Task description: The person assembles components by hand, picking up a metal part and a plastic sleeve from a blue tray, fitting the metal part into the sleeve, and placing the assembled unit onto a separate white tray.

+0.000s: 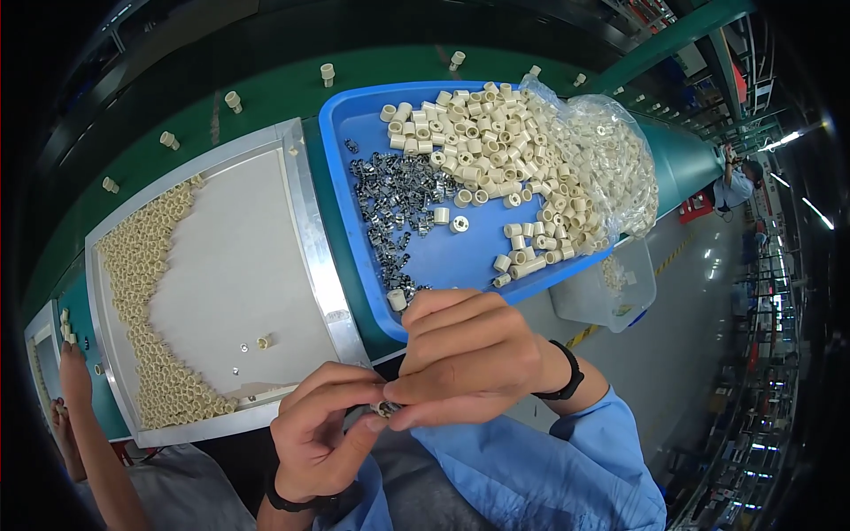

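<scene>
In front of my body, my left hand (323, 434) pinches a small cream-and-metal part (384, 409) between thumb and forefinger. My right hand (469, 358) meets it from the other side, thumb and fingers closed against the same part; fingers cover most of it. Just beyond my right hand lies the near end of a blue tray (469, 252). It holds a heap of cream plastic sockets (496, 128) and a pile of small metal clips (390, 190). One cream socket (397, 300) rests in the tray's near corner, beside my right knuckles.
Left of the blue tray, a metal-framed tray (239, 239) holds rows of cream parts (142, 310). A clear bag of sockets (611, 150) sits at the blue tray's right. Sockets stand along the green belt (274, 93). A co-worker's hand (75, 376) is at far left; a clear bin (611, 288) stands right.
</scene>
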The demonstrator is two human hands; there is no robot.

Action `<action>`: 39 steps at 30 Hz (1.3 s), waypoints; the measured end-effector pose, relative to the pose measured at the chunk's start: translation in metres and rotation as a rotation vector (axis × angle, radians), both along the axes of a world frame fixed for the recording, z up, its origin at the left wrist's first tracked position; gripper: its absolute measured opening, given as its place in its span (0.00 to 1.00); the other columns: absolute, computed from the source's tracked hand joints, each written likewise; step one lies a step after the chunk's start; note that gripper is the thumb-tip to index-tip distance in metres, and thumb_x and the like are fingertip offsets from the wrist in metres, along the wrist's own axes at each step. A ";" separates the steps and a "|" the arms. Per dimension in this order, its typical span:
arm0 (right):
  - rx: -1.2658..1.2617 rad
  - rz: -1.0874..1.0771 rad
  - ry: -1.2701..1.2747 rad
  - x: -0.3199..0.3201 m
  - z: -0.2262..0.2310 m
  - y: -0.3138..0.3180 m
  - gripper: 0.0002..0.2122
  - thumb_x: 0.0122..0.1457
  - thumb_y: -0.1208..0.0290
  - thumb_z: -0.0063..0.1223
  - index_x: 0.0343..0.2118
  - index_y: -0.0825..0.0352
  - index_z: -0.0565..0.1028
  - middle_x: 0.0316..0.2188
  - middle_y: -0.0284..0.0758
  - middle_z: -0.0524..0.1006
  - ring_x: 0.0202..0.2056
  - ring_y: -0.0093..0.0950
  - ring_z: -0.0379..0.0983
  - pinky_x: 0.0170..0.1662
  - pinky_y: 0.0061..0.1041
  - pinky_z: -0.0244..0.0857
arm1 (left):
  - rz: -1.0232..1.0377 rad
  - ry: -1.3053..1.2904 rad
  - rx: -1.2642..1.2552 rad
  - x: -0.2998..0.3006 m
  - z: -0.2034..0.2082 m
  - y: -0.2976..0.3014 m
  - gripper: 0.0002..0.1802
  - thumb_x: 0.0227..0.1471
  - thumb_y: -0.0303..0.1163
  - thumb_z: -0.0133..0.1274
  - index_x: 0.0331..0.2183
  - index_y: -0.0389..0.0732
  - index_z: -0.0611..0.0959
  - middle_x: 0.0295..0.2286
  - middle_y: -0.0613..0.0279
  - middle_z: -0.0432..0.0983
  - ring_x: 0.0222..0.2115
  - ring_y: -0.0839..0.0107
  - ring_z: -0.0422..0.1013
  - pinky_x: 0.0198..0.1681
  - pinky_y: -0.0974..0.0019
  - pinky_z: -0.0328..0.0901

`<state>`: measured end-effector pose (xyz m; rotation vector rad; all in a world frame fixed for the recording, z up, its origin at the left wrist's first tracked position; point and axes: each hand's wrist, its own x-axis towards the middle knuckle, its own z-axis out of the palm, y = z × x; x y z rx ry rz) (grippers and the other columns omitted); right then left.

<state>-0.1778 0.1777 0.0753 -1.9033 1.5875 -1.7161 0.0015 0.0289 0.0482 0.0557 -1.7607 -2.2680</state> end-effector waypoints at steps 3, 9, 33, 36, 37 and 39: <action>0.005 -0.012 -0.002 0.000 0.002 0.002 0.10 0.52 0.69 0.76 0.30 0.70 0.84 0.24 0.33 0.79 0.21 0.28 0.71 0.29 0.30 0.63 | -0.002 0.023 -0.022 -0.001 -0.003 0.000 0.16 0.53 0.13 0.58 0.45 0.26 0.83 0.43 0.44 0.77 0.42 0.61 0.77 0.46 0.64 0.73; -0.008 -0.040 0.068 0.003 0.001 0.005 0.11 0.52 0.69 0.76 0.31 0.69 0.84 0.23 0.33 0.79 0.21 0.28 0.71 0.30 0.29 0.63 | -0.003 0.007 -0.032 -0.002 -0.001 0.000 0.16 0.51 0.12 0.58 0.45 0.26 0.83 0.43 0.44 0.77 0.42 0.61 0.77 0.46 0.64 0.73; -0.070 -0.032 0.153 0.010 -0.002 0.012 0.12 0.52 0.70 0.76 0.31 0.70 0.82 0.24 0.34 0.79 0.21 0.27 0.73 0.31 0.28 0.64 | -0.048 -0.024 -0.022 -0.002 -0.002 0.001 0.17 0.48 0.12 0.60 0.43 0.29 0.86 0.42 0.47 0.80 0.40 0.64 0.79 0.44 0.65 0.73; -0.085 -0.050 0.172 0.012 -0.002 0.012 0.12 0.52 0.70 0.76 0.32 0.70 0.82 0.24 0.33 0.79 0.21 0.26 0.73 0.31 0.28 0.65 | -0.068 -0.013 -0.032 -0.002 0.000 0.000 0.17 0.48 0.12 0.60 0.43 0.29 0.86 0.41 0.48 0.80 0.40 0.64 0.79 0.44 0.65 0.73; -0.085 -0.069 0.184 0.012 -0.002 0.012 0.12 0.52 0.70 0.76 0.32 0.70 0.82 0.24 0.33 0.79 0.21 0.26 0.73 0.31 0.28 0.65 | -0.069 -0.014 -0.032 -0.002 -0.001 0.000 0.17 0.48 0.12 0.60 0.43 0.29 0.86 0.41 0.48 0.80 0.40 0.64 0.79 0.44 0.65 0.73; -0.084 -0.090 0.195 0.013 -0.003 0.012 0.11 0.52 0.70 0.76 0.32 0.70 0.82 0.24 0.33 0.79 0.21 0.26 0.73 0.31 0.28 0.65 | -0.075 0.001 -0.036 -0.002 -0.002 -0.001 0.17 0.49 0.12 0.61 0.43 0.29 0.86 0.42 0.47 0.80 0.40 0.64 0.79 0.44 0.65 0.73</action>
